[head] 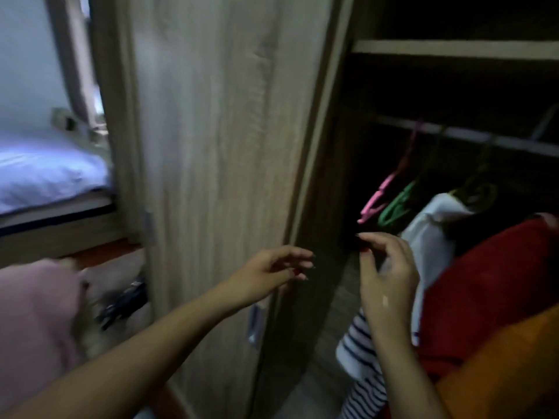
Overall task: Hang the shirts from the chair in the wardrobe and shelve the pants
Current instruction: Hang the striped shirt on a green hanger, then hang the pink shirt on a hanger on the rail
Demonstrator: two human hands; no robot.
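The wardrobe (393,146) stands open on the right, its door (223,146) swung toward the camera. A rail (465,134) crosses the dark interior and carries a pink hanger (381,193) and a green hanger (397,207), both empty, hanging side by side.

Three garments show at the lower right: a white shirt (429,237) just beside the hangers, a red shirt (490,282) in front of it, and a striped shirt (360,355) lower down. The frame is blurred, so whether each garment hangs from the rail or is draped elsewhere cannot be told. No pants are identifiable.

The left hand (272,273) reaches toward the door edge with a loose, partly wide grip that holds nothing. The right hand (384,276) is raised before the striped shirt, thumb and forefinger close together; whether that narrow grip pinches fabric or something small cannot be told.

Handling estimate: the shirts are light, soft and limp, and will sag and slip from a single-point hold. Take each at the collar or both shoulder seams. The plastic hangers appear light and stiff; take hold below the hook, at the neck.
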